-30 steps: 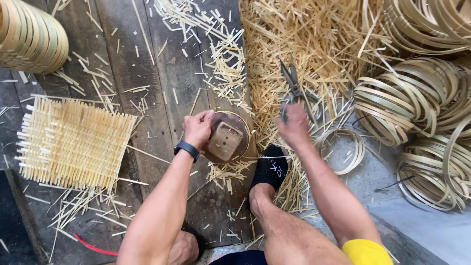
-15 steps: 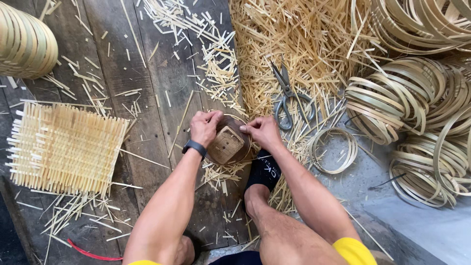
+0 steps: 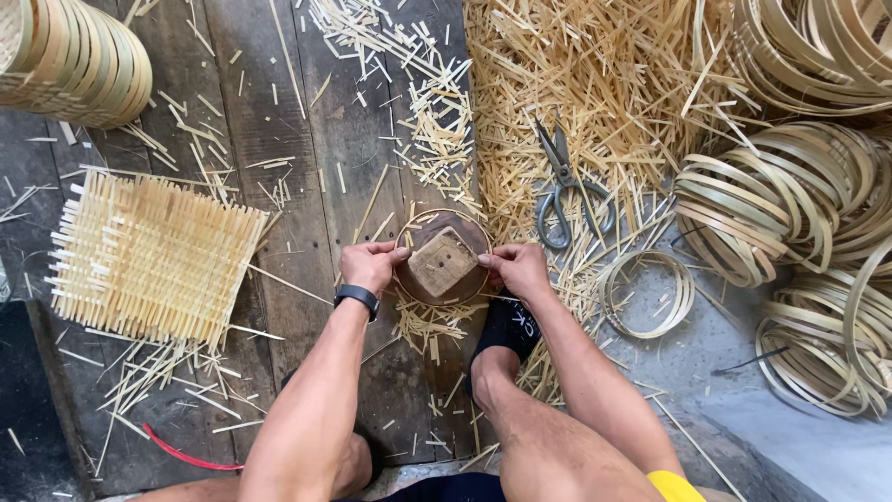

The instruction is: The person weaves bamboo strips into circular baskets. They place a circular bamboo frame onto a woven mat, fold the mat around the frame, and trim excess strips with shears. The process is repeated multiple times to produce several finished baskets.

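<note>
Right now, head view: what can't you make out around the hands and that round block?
- Underside of the round wooden block: hidden by the block itself.
- Fingertips of the left hand and right hand: curled over the block's rim, so the grip is unclear.
- Bamboo hoop stacks: cut off by the right edge.
- Scissors: blade tips partly buried in straw-like bamboo slivers.

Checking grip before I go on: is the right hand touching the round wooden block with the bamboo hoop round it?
Touching. The head view shows the right hand with its fingertips pressed on the block's right edge.
</note>
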